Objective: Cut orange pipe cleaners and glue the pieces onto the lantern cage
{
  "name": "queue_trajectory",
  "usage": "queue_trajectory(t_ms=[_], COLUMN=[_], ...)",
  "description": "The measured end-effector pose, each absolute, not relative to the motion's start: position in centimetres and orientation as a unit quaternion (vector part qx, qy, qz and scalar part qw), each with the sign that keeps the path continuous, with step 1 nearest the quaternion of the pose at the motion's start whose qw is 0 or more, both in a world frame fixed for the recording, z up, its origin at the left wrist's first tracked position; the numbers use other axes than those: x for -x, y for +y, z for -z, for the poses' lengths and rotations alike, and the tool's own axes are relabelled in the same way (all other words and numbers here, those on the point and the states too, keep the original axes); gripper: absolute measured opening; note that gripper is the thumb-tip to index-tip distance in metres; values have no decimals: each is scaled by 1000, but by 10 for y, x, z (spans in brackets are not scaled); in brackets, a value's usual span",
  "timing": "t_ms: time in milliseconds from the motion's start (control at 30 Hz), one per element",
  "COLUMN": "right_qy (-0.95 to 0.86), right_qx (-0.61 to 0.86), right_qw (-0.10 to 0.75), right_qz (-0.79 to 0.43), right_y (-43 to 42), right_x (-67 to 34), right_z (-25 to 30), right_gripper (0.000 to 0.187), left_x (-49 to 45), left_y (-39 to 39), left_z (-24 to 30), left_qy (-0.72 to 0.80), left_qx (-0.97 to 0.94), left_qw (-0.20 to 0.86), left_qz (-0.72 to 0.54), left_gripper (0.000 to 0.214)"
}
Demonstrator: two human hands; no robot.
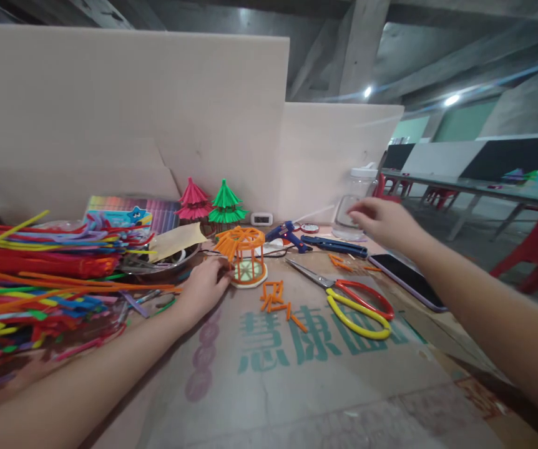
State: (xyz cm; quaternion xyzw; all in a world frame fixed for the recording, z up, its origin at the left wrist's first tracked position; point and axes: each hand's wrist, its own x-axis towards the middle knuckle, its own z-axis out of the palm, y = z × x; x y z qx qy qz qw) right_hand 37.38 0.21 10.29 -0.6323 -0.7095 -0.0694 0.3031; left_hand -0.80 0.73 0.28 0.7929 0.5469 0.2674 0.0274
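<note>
A small orange pipe-cleaner pavilion [249,240] with thin posts and a partly covered roof stands on a pale round base. My left hand [207,282] has its fingers closed at the left edge of that base; the fingertips are partly hidden. My right hand [384,219] is raised in front of a clear water bottle [344,212], with thumb and fingers slightly apart and nothing visible between them. Short orange pipe-cleaner pieces [276,298] lie in front of the pavilion. Scissors [344,296] with red and yellow handles rest open to their right.
Behind the pavilion lie a blue glue gun [288,234] and a dark blue cutter knife [333,244]. A phone [407,280] is at right. Loose pipe cleaners [39,268] pile up at left beside a metal bowl [166,268]. Pink [194,201] and green trees [225,202] stand by the board.
</note>
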Motion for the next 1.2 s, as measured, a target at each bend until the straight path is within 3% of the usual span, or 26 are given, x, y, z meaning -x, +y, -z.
queue_trajectory(t_ms=[267, 467, 633, 833, 1033, 1200], right_qy=[-881, -855, -798, -786, -776, -736], right_qx=[439, 471, 549, 569, 576, 612], right_qw=[171, 212, 248, 230, 219, 258], right_qz=[-45, -43, -34, -81, -134, -131], right_y=[-15, 4, 35, 73, 100, 104], right_x=[-273, -279, -313, -317, -288, -272], right_z=[-50, -47, -42, -31, -24, -18], right_gripper=[23, 18, 25, 48, 40, 26], left_x=[12, 8, 6, 5, 5, 6], left_y=[10, 6, 0, -4, 1, 1], left_z=[1, 3, 0, -5, -2, -3], left_qy=[551, 530, 526, 520, 525, 546], left_qx=[-746, -734, -754, -767, -724, -753], left_qw=[134, 185, 149, 170, 218, 172], left_qz=[-350, -382, -363, -335, -391, -324], left_gripper=[37, 52, 40, 31, 43, 35])
